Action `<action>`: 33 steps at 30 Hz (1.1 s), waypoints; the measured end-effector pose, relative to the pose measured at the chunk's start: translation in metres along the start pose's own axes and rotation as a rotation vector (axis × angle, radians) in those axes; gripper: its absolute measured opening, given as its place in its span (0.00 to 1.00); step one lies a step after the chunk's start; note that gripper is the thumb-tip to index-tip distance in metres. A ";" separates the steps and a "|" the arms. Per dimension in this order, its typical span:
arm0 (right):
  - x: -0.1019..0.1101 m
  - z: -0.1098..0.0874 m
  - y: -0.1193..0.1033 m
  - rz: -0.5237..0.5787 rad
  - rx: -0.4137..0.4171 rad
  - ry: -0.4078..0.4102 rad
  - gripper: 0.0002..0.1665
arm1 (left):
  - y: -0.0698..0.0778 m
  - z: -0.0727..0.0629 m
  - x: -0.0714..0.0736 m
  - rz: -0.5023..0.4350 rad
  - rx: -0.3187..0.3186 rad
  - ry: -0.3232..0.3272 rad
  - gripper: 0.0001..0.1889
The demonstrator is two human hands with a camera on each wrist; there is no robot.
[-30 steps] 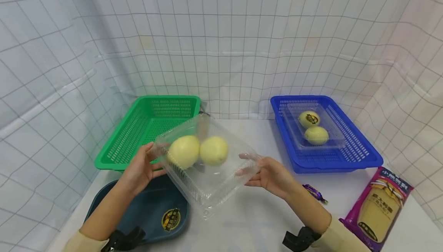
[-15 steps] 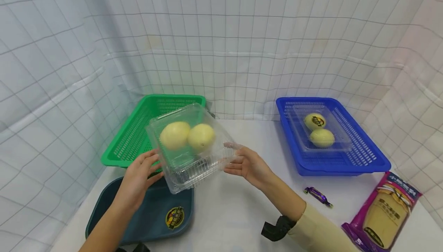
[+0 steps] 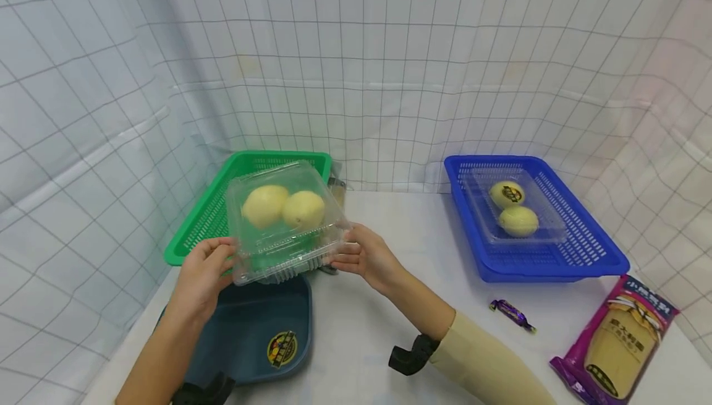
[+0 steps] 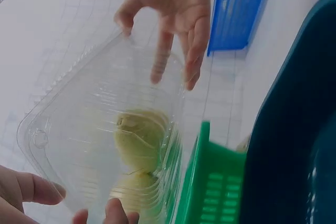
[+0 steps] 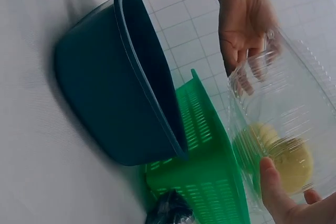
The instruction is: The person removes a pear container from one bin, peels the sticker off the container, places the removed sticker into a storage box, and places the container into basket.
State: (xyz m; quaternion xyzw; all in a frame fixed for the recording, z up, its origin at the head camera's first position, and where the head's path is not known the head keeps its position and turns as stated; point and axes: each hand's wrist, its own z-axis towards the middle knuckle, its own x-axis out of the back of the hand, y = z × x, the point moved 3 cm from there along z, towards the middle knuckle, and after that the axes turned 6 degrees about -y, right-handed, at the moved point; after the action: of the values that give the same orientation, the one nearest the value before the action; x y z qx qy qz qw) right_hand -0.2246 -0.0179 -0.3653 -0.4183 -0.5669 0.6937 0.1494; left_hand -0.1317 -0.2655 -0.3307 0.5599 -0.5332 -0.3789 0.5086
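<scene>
Both hands hold a clear plastic clamshell box [image 3: 289, 247] by its sides, tilted, with two pale yellow fruits [image 3: 266, 206] inside. My left hand [image 3: 203, 275] grips the near left corner, thumb on one face and fingers on the other in the left wrist view. At the near right corner my right hand [image 3: 369, 256] pinches the edge; its thumb and fingers show either side of the box in the right wrist view. The box overlaps the green basket [image 3: 186, 241] in the head view and is raised above the near edge of that basket.
A dark blue tub [image 3: 239, 355] with a round sticker sits in front of the green basket. At right, a blue basket [image 3: 556, 266] holds another clear box [image 3: 542, 213] with two fruits. A purple-wrapped candy [image 3: 513, 315] and a purple noodle packet [image 3: 617, 340] lie nearer.
Both hands have carried the clear box left and away from me, toward the green basket. Its near edge has turned more level, and the fruits moved along with it.
</scene>
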 end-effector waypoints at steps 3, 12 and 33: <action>-0.006 0.010 0.002 0.008 0.000 0.005 0.35 | 0.004 0.011 0.013 0.023 -0.012 -0.014 0.23; -0.022 0.034 -0.003 -0.005 -0.011 0.027 0.36 | 0.021 0.050 0.042 -0.022 -0.135 -0.136 0.25; -0.052 0.085 0.007 0.001 -0.162 0.101 0.37 | 0.015 0.111 0.096 -0.180 -0.122 -0.220 0.14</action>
State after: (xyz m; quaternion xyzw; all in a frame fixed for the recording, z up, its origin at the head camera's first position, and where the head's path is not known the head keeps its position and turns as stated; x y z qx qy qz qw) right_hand -0.2549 -0.1122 -0.3500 -0.4637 -0.6126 0.6239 0.1430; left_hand -0.2279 -0.3767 -0.3262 0.5286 -0.5092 -0.5138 0.4441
